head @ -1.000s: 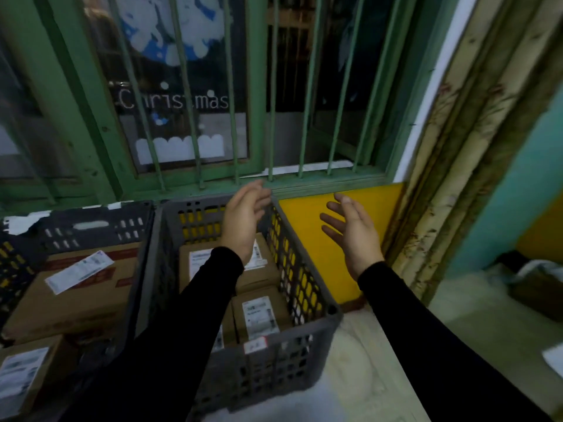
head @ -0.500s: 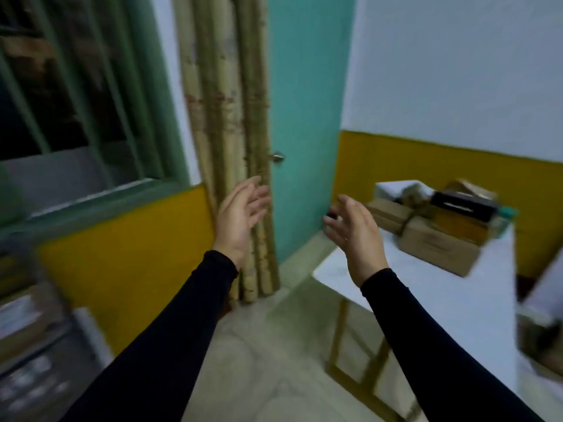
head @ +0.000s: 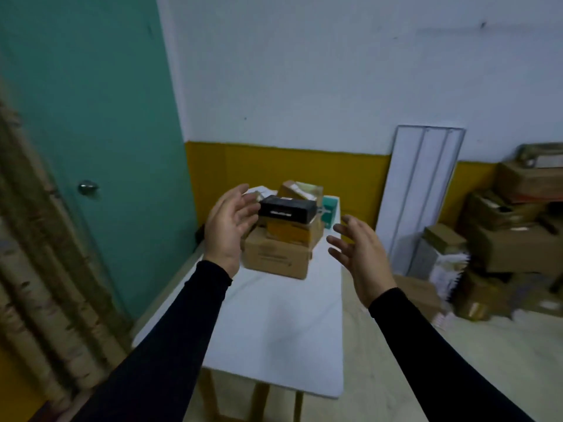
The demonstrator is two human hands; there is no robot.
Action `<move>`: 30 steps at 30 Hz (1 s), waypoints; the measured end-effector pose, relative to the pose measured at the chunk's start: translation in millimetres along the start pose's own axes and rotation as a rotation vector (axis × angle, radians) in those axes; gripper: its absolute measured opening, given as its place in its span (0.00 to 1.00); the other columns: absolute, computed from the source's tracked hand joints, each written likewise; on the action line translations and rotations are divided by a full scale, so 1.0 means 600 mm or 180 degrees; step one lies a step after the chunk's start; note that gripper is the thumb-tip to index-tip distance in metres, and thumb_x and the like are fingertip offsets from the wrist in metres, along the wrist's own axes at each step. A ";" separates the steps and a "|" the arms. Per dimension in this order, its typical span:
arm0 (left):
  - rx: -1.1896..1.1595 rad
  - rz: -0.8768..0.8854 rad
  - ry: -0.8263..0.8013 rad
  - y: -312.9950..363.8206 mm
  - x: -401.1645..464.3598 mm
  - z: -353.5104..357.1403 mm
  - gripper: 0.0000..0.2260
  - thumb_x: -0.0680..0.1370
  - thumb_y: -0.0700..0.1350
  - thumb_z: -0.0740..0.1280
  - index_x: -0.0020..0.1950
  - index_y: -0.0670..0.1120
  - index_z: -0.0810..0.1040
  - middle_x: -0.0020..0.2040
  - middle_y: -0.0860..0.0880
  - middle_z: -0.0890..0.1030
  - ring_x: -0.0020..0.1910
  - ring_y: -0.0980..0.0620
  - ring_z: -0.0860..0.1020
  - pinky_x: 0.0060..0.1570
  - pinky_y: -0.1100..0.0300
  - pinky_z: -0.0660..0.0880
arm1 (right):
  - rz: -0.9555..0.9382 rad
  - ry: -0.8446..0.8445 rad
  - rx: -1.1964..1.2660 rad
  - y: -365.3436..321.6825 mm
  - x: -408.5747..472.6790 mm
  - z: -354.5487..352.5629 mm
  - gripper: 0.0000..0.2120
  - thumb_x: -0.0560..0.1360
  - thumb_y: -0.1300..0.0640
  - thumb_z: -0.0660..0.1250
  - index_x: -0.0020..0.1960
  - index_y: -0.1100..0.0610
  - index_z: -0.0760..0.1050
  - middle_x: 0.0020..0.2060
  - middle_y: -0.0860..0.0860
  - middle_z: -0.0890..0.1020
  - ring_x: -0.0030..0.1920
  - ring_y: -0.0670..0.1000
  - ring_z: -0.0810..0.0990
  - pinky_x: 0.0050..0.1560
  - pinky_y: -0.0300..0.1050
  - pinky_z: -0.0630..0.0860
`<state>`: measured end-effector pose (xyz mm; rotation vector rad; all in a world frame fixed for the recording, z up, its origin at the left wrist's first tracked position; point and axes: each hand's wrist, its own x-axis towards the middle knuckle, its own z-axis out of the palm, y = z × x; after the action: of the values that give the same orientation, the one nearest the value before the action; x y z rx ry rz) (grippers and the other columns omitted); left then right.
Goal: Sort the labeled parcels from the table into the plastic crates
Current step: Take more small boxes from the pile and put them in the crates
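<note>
Both hands raised and empty, facing the parcels on the table.

The left hand point(head: 227, 229) and right hand point(head: 361, 254), fingers spread and holding nothing, frame the parcel stack point(head: 281, 239) at the far end of the white table point(head: 274, 330). A black box point(head: 288, 210) tops it, long side running left-right; the left hand looks nearer. Right, more cardboard boxes point(head: 502, 239) crowd the floor.

The room was a bit dim, with soft, even light and only faint shadows. The whole picture looked blurry, most of all the boxes point(head: 511, 226) at the right side. Straight lines bent near the edges.
</note>
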<state>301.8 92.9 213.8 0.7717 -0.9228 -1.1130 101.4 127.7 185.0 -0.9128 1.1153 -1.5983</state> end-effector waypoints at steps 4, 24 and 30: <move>-0.0087 -0.0081 -0.0032 -0.084 0.113 0.077 0.12 0.83 0.46 0.57 0.60 0.46 0.77 0.55 0.45 0.82 0.55 0.48 0.80 0.53 0.56 0.76 | -0.0076 0.0106 -0.0233 -0.009 0.132 -0.046 0.14 0.83 0.49 0.59 0.65 0.53 0.74 0.52 0.48 0.82 0.53 0.52 0.83 0.59 0.52 0.79; 0.0674 0.0099 0.1470 -0.328 0.383 0.333 0.10 0.83 0.47 0.58 0.56 0.48 0.78 0.52 0.47 0.82 0.52 0.50 0.80 0.54 0.56 0.76 | 0.0569 -0.0994 -0.0654 0.018 0.708 -0.213 0.14 0.83 0.48 0.59 0.63 0.52 0.75 0.53 0.51 0.80 0.53 0.51 0.81 0.60 0.54 0.80; 0.0907 0.0155 0.2303 -0.350 0.406 0.318 0.10 0.83 0.46 0.59 0.58 0.45 0.78 0.48 0.47 0.81 0.48 0.49 0.78 0.54 0.53 0.75 | 0.0707 -0.1733 -0.0809 0.040 0.791 -0.161 0.10 0.84 0.48 0.56 0.60 0.50 0.72 0.51 0.46 0.79 0.54 0.50 0.79 0.57 0.47 0.77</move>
<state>87.5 -209.8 164.3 1.2686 -0.4760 -0.5798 -109.5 -308.4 158.8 -1.2503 0.9939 -0.9553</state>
